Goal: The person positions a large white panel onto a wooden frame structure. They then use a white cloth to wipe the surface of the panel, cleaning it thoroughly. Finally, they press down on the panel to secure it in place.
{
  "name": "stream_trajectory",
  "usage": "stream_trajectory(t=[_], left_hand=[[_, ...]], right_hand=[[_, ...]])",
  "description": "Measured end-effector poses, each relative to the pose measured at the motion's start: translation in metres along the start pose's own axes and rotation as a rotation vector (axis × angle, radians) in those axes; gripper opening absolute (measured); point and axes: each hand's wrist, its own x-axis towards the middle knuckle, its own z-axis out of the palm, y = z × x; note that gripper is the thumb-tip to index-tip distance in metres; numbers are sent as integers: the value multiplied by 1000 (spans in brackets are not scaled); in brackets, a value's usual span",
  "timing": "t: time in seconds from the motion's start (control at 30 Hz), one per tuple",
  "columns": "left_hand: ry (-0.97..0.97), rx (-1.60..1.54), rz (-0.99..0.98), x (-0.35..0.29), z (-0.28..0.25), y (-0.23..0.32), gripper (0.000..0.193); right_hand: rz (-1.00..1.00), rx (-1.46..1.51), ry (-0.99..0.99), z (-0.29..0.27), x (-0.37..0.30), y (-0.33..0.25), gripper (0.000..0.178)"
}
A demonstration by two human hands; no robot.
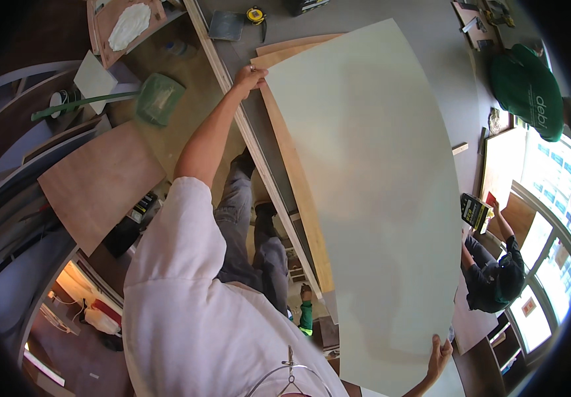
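A large, pale, glossy laminate sheet point(378, 198) fills the middle of the view. It lies over a wooden board point(298, 198), whose light-brown edge shows along its left side. My left hand point(251, 81) is closed round the sheet's far left corner, arm stretched out; whether it also grips the board beneath I cannot tell. At the near right end my right hand point(439, 354) pinches the sheet's edge, thumb on top and the other fingers mostly hidden below. A grey workbench point(424, 79) is under the sheet and board.
On the bench's far side are a yellow tape measure point(255, 15) and a dark square plate point(226, 25). Left of the bench stand a green dustpan point(160, 99) and a plywood panel point(100, 178). Co-workers in green point(527, 89) and black point(497, 278) are on the right, near a black-and-yellow container point(476, 212).
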Motion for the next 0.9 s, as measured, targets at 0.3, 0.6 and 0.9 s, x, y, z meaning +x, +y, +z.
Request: stream_trajectory(t=[0.3, 0.6, 0.9], left_hand=[[6, 197, 115, 57, -34, 18, 14], [3, 526, 168, 103, -44, 14, 16], [-3, 545, 126, 127, -48, -5, 14]], right_hand=[[-78, -70, -23, 21, 14, -73, 40], [-24, -104, -58, 32, 4, -103, 42], [154, -113, -162, 30, -1, -126, 51]])
